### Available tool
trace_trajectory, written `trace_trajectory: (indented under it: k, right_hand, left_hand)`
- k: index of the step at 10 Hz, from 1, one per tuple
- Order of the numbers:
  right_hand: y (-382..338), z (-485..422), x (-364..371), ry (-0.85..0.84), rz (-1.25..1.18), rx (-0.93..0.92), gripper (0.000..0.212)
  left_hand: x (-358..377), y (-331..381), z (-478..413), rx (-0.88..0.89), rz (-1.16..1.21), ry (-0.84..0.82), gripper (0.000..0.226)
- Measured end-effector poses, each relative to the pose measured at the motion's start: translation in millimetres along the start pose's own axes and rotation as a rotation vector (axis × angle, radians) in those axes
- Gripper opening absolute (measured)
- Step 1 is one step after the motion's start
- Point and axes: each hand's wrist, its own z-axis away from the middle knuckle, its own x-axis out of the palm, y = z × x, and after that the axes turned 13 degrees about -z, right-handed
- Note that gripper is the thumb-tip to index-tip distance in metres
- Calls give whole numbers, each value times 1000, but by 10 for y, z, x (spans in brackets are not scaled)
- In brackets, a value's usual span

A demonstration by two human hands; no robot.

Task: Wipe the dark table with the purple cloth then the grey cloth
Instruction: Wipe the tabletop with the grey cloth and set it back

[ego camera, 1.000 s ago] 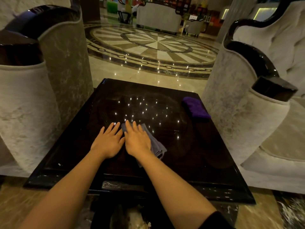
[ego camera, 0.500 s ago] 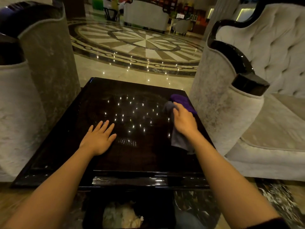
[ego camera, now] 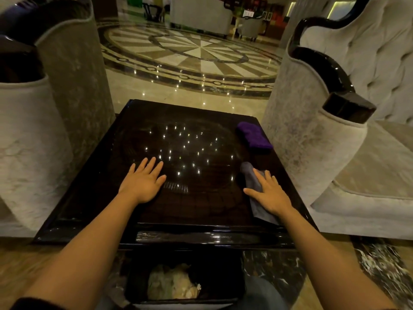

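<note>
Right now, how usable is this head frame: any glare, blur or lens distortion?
Head view: dim and warm; pinpoint ceiling-light glare dots the glossy dark square table; wide-angle bending bows the pale velvet armchairs; lower corners smear; the folded purple cloth and the grey cloth under the right hand stay readable.

Grey cloth (ego camera: 253, 180) middle hidden under right hand (ego camera: 271, 194), armchairs (ego camera: 312, 121) cropped by frame edges

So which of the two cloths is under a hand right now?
The grey cloth, pressed flat under the right hand near the table's right edge. The purple cloth lies untouched farther back.
</note>
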Motion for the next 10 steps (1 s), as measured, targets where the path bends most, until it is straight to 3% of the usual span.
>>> trace_trajectory:
  k: [3, 7, 10]
  right_hand:
    - [-211, 36, 266, 106, -23, 3, 57]
    - [-909, 210, 803, 9, 101, -202, 56]
    - [-1389, 479, 1172, -47, 66, -355, 56]
  left_hand:
    - [-1, 8, 4, 9, 1, 14, 56]
    - [40, -7, -25, 16, -3, 31, 56]
    - [44, -10, -35, 27, -40, 31, 54]
